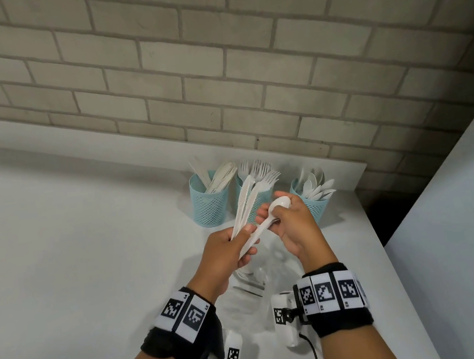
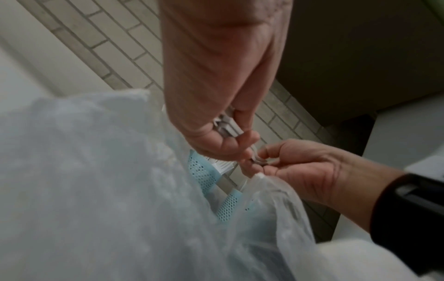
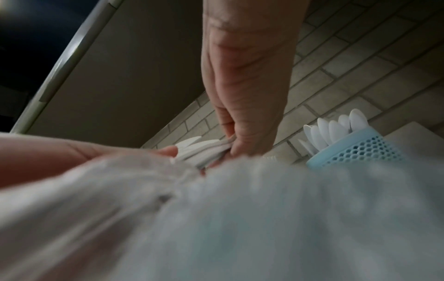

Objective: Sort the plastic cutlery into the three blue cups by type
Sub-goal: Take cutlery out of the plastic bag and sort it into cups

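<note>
- The left hand (image 1: 224,250) is raised above the white tabletop (image 1: 89,259), its grip curled round a small bundle of white plastic knives (image 1: 243,205) whose blades fan up and away toward the far cups.
- The right hand (image 1: 293,226) has its grip pinched on a single white spoon (image 1: 268,217); the bowl lies against its fingers and the handle slants down to the left, crossing the left hand's thumb, so both hands touch it.
- Three blue mesh cups stand in a row at the far edge of the tabletop, close to the brick wall (image 1: 214,61).
- The left cup (image 1: 210,204) holds knives, the middle cup (image 1: 259,197) holds forks (partly hidden by the held bundle), and the right cup (image 1: 313,205) holds spoons.
- In the right wrist view the spoon bowls stick up out of the right cup (image 3: 360,148), beside the hand.
- A clear plastic bag (image 1: 254,276) lies crumpled on the tabletop just under the hands; it fills the near part of both wrist views as a blur (image 2: 96,190).
- Both wrists wear black bands with printed square markers.
- A white panel (image 1: 460,210) rises on the right.
</note>
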Demonstrator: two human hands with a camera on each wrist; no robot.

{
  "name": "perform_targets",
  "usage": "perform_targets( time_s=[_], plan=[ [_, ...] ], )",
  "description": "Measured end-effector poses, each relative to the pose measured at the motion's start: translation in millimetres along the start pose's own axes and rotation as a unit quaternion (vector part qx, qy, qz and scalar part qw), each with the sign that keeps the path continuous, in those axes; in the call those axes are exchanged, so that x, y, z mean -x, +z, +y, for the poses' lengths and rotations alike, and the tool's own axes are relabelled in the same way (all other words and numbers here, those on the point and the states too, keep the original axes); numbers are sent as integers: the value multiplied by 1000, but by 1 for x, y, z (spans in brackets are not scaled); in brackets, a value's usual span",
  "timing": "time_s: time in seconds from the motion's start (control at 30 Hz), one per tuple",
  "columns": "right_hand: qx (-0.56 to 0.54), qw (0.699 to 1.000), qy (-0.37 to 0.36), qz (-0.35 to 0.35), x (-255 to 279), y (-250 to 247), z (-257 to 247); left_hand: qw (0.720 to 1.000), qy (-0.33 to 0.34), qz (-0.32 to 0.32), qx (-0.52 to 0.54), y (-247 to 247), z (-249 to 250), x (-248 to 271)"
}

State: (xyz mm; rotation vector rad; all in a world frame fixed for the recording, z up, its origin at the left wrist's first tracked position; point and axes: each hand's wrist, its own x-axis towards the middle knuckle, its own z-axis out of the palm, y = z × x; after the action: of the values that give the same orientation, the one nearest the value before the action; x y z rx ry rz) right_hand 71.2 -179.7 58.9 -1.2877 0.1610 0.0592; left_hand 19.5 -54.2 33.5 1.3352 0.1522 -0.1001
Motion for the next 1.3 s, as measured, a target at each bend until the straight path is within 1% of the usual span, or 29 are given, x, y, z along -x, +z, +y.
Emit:
perform_targets(
  time_s=[0.07, 0.1, 0.13, 0.2, 0.27, 0.3, 0.33, 0.4, 0.53, 0.6, 0.67, 0.7, 0.73, 0.77, 0.8, 0.83, 0.87, 0.9, 0.93, 0.97, 1.0, 1.03, 1.07, 1.1, 1.17, 1.2, 1.23, 1.3],
  plan=[
    [-18, 1000, -11, 4, -5, -2, -7, 1000, -3, -5, 15, 3, 5, -4],
    [-28, 999, -31, 15, -9, -3, -13, 1000, -8, -8, 26, 3, 7, -6],
    [-39, 997, -62, 37, -14, -7, -20, 999, -15, -9, 35, 3, 9, -7],
    [-23, 982, -148, 117, -27, -18, -40, 999, -27, -6, 34, 1, 10, -8],
    [39, 945, -246, 211, -37, -30, -60, 999, -33, -5, 9, 0, 11, -9],
    [66, 924, -287, 245, -41, -34, -69, 999, -34, -5, -8, -1, 11, -9],
    [96, 905, -317, 266, -45, -38, -75, 999, -33, -5, -24, 0, 11, -10],
    [160, 881, -352, 274, -57, -45, -79, 998, -32, -14, -47, 0, 10, -11],
    [291, 847, -365, 253, -83, -56, -64, 997, -39, -34, -59, 0, 8, -13],
    [364, 834, -340, 238, -89, -58, -55, 997, -45, -37, -59, -1, 7, -16],
    [449, 811, -305, 218, -95, -61, -43, 996, -52, -41, -54, -2, 6, -18],
    [509, 788, -281, 202, -98, -63, -37, 996, -56, -46, -47, -2, 6, -19],
    [577, 754, -256, 182, -101, -64, -31, 996, -61, -51, -36, -3, 6, -19],
    [642, 713, -231, 163, -103, -66, -27, 996, -65, -55, -25, -3, 6, -20],
    [687, 680, -209, 149, -104, -66, -26, 996, -66, -59, -14, -4, 6, -20],
    [709, 664, -188, 145, -101, -63, -29, 996, -65, -61, -8, -5, 6, -21],
    [714, 659, -183, 150, -98, -58, -34, 996, -61, -60, -6, -7, 5, -21],
    [702, 665, -200, 156, -94, -52, -39, 997, -56, -58, -4, -8, 5, -22],
    [669, 688, -235, 155, -89, -45, -43, 997, -50, -56, 1, -9, 4, -22],
    [614, 728, -272, 141, -80, -35, -47, 997, -44, -55, 8, -9, 4, -22],
    [542, 781, -290, 110, -73, -25, -50, 998, -38, -52, 14, -9, 4, -22],
    [473, 835, -275, 65, -63, -15, -53, 998, -32, -45, 19, -9, 4, -22],
    [422, 877, -231, 14, -52, -3, -56, 999, -27, -37, 21, -9, 4, -21],
    [395, 901, -175, -33, -44, 7, -57, 999, -21, -31, 21, -9, 5, -21],
    [372, 918, -56, -127, -33, 22, -56, 999, -12, -29, 16, -9, 5, -20],
    [339, 924, -6, -175, -31, 28, -54, 999, -9, -31, 12, -9, 6, -19],
    [290, 932, 27, -215, -30, 33, -50, 999, -7, -33, 6, -9, 6, -19],
    [192, 946, 61, -255, -31, 40, -42, 999, -9, -30, -6, -10, 8, -18]
  ],
)
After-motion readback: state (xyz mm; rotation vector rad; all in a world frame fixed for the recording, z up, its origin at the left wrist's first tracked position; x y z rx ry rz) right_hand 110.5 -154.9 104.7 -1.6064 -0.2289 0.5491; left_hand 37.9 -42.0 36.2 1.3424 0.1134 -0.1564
